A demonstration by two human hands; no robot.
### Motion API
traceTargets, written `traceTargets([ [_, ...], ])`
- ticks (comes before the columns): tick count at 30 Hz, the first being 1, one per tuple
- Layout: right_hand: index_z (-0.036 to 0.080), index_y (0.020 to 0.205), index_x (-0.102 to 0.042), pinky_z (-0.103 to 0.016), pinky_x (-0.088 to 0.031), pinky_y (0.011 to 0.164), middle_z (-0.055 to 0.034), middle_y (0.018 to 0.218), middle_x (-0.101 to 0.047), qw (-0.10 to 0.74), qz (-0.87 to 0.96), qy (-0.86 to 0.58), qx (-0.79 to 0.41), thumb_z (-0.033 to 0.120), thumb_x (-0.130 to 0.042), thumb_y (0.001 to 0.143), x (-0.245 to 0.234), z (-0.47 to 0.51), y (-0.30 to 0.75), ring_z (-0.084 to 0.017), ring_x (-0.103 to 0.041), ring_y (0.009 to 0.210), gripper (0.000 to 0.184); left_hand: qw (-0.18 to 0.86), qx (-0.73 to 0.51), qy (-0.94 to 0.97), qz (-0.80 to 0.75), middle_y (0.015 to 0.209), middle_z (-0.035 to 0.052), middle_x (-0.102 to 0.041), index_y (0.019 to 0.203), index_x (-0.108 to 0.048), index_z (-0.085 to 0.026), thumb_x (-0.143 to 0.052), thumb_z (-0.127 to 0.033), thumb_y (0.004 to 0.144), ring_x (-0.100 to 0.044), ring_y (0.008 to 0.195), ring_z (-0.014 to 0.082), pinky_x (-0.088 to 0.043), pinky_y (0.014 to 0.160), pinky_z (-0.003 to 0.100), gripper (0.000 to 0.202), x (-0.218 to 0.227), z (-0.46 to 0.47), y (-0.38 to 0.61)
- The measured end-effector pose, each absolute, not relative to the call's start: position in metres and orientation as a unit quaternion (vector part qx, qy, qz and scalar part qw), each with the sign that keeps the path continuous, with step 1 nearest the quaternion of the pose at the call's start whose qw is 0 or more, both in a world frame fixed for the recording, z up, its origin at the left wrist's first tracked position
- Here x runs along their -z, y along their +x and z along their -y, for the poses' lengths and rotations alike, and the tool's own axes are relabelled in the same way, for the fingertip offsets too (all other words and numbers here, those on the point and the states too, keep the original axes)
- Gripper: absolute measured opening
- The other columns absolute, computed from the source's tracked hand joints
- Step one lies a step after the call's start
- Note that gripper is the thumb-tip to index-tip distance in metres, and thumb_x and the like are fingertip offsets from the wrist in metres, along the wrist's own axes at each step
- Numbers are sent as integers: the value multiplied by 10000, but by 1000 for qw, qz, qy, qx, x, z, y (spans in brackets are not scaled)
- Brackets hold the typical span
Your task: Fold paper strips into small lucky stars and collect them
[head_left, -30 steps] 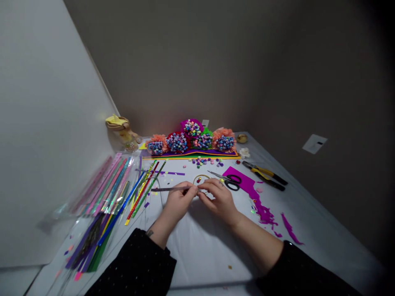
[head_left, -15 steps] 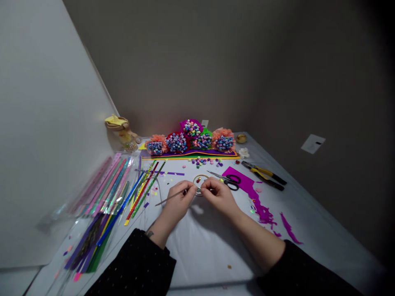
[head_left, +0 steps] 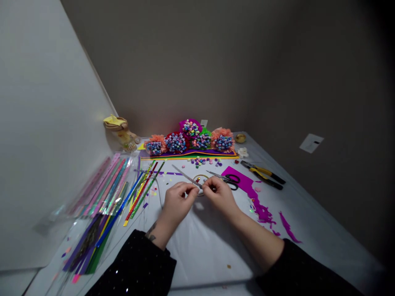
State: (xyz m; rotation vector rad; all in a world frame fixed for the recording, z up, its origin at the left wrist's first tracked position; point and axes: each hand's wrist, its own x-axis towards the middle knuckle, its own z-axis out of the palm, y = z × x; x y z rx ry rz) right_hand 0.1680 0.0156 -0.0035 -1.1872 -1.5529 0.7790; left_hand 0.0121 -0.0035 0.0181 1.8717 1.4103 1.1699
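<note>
pinching a thin greyish strip (head_left: 185, 175) in the right hand (head_left: 220, 197), with the left hand (head_left: 179, 200) just beside its end (a round gold rim (head_left: 201, 175) partly hidden beyond), over a bench (head_left: 210, 250) bearing scissors (head_left: 225, 178), pliers (head_left: 253, 169) and loose coloured strips (head_left: 148, 189).

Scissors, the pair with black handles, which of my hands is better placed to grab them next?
Probably your right hand: the scissors lie just beyond it, while your left hand is farther off. Your right seems to pinch the thin strip, though.

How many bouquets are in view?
5, at the back of the table: a left orange bouquet, a red bouquet, a magenta bouquet (highest), a green bouquet, a right orange bouquet. More could hide behind.
</note>
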Motion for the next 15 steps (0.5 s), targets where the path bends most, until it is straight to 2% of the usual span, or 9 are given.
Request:
traceTargets([
  [8,183,625,-519,-249,-364,555,5,620,-505,485,678,-454,-314,205,-535,750,2,-12,166,-143,-470,598,128,209,-405,717,-528,808,48,-709,790,-695,-196,-574,-230,809,-631,756,172,-470,683,277,127,-14,1,10],
  [15,178,650,-537,-244,-367,566,-2,648,-507,475,718,-415,-296,183,-535,782,1,-13,168,-139,-481,614,132,247,-377,732,-511,798,39,-692,777,-679,-186,-537,-201,806,-607,745,158,-452,692,265,146,-18,1,8],
])
